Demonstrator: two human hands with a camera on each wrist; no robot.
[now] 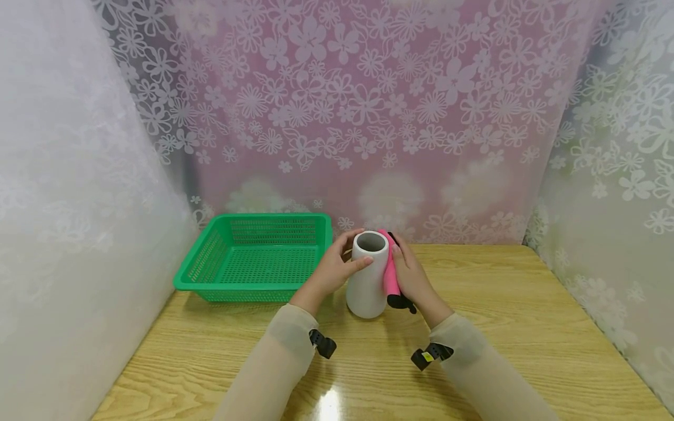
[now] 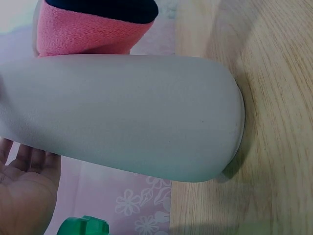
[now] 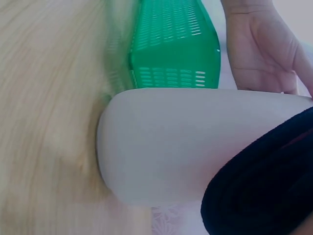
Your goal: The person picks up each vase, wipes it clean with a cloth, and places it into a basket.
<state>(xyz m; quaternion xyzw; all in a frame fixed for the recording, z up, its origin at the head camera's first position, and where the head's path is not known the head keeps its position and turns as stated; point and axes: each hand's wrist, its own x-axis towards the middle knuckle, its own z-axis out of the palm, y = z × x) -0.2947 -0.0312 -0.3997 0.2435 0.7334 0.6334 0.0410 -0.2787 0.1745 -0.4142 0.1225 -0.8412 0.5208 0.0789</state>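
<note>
A white vase point(image 1: 365, 289) with a round open mouth stands on the table, slightly tilted, in front of me. My left hand point(image 1: 334, 268) grips its upper left side, thumb across the front near the rim and fingers round the back. In my right hand point(image 1: 413, 279) is a folded pink cloth point(image 1: 391, 276) with black edging, pressed along the vase's right side. The left wrist view shows the fuzzy pink cloth point(image 2: 88, 32) lying against the vase. From the right wrist, the rolled black end of the cloth point(image 3: 254, 186) covers part of the vase, and my right fingers are mostly hidden.
A green perforated plastic basket point(image 1: 253, 295) sits at the back left, close beside my left hand. The wooden table point(image 1: 500, 327) reaches back to a pink flowered curtain point(image 1: 347, 105). Pale curtains point(image 1: 621, 193) hang on both sides.
</note>
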